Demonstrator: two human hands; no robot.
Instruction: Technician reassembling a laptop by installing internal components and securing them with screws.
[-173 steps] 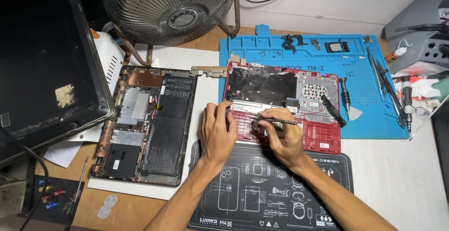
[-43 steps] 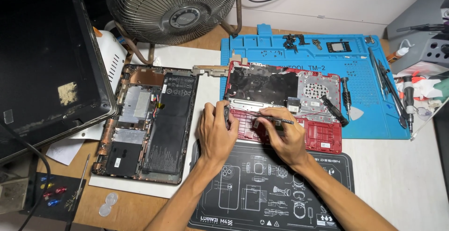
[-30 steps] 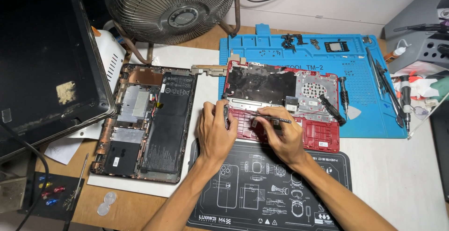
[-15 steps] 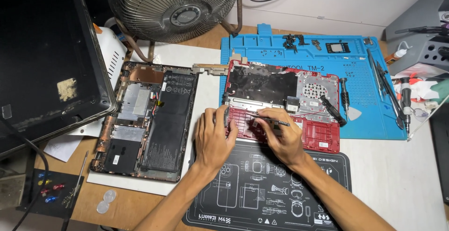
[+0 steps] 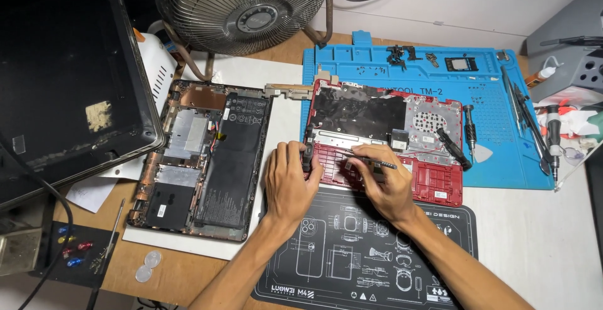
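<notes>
Red laptop palmrest shell (image 5: pixel 383 140) lies keyboard-side down, straddling blue mat (image 5: pixel 440 90) and black mat (image 5: pixel 370 253). Stiff plastic, light, brittle at clips I'd judge; best held by its near-left edge. My left hand (image 5: pixel 290 181) presses there, fingers together. My right hand (image 5: pixel 384 184) pinches a thin dark tool (image 5: pixel 370 158).
</notes>
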